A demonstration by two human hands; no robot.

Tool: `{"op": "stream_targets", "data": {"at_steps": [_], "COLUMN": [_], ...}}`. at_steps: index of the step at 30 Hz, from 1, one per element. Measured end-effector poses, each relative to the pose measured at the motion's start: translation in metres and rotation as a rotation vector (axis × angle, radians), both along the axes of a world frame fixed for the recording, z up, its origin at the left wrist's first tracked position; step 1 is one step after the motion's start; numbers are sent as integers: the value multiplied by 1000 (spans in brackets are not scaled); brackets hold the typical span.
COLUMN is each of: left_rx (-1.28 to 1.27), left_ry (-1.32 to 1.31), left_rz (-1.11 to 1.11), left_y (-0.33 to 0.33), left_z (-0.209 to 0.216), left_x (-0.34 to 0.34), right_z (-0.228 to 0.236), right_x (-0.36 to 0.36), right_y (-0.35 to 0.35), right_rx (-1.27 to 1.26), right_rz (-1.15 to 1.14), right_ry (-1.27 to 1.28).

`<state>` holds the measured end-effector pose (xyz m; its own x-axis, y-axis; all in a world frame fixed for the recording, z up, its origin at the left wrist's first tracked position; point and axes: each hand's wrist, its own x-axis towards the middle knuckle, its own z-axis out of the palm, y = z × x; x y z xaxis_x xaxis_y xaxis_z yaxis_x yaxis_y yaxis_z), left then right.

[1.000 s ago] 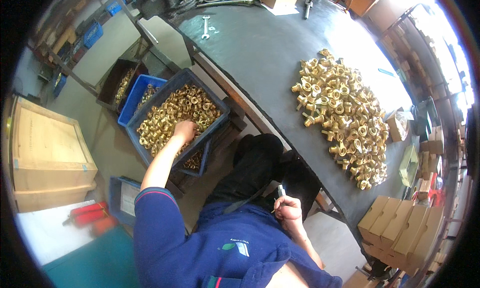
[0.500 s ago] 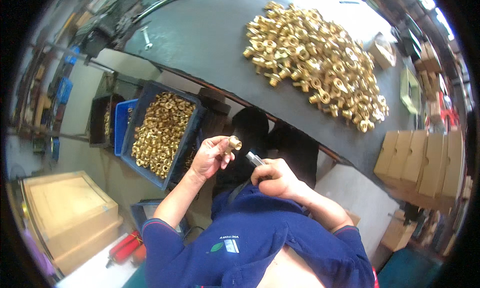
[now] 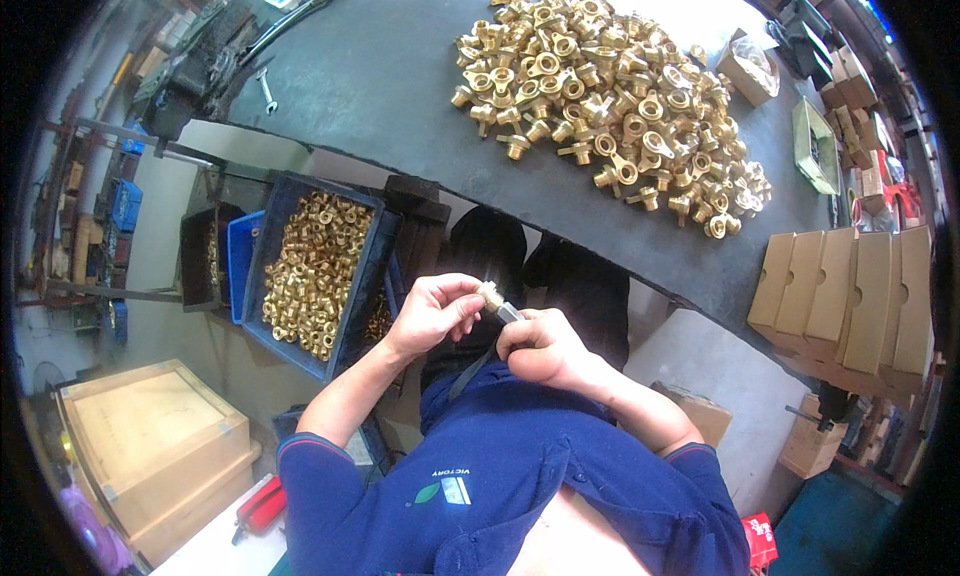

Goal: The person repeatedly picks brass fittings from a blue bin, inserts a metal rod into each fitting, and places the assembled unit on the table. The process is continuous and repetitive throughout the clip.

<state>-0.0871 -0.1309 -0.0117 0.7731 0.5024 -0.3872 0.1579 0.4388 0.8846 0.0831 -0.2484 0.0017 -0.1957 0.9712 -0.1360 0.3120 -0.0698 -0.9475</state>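
- Brass fitting (image 3: 489, 292): off the worktop (image 3: 370, 106), in front of its near edge, above the person's lap. Small in view; outline partly covered by fingers.
- Left hand (image 3: 430, 316): thumb and fingertips pinching the fitting; other fingers curled in.
- Right hand (image 3: 548, 348): fingers wrapped around a grey block-shaped tool (image 3: 510, 313), its end poking out toward the left hand. Tool and fitting appear to meet; cannot tell whether the end sits inside or only against the piece.
- State of work, by judgement: one piece in hand, mid-handling, not set down anywhere.
- Loose fittings (image 3: 315, 276): many, filling much of the dark blue crate (image 3: 366, 256), which stands left of the person, below the worktop's near edge. Piece count not readable.
- Heap of brass parts (image 3: 610, 106): broad, toward the worktop's far edge and right half, reaching down to near the middle of the right side. Many show eared flanges. Cannot tell whether these are finished or waiting.
- Spanner (image 3: 266, 93): lying near the worktop's left end, no hand on it.
- Cardboard boxes (image 3: 840, 306): in a row by the worktop's near right corner.
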Motion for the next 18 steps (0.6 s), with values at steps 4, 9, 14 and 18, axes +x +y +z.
{"op": "stream_targets", "data": {"at_steps": [4,9,14,18], "left_rx": [26,28,47,49], "left_ry": [-41,-37,-69,-87], "left_rz": [28,-18,-52,-67], "left_y": [-3,-1,2,7], "left_z": [-6,-2,-4,-5], "left_x": [7,17,24,30], "right_z": [1,-9,-15,-21], "right_x": [3,8,14,18], "right_y": [0,-1,-5,-6], "right_rx": [71,-32,-475,-434], "right_rz": [-33,-95,-268,-239], "right_ry": [-151,185,1121,1204]}}
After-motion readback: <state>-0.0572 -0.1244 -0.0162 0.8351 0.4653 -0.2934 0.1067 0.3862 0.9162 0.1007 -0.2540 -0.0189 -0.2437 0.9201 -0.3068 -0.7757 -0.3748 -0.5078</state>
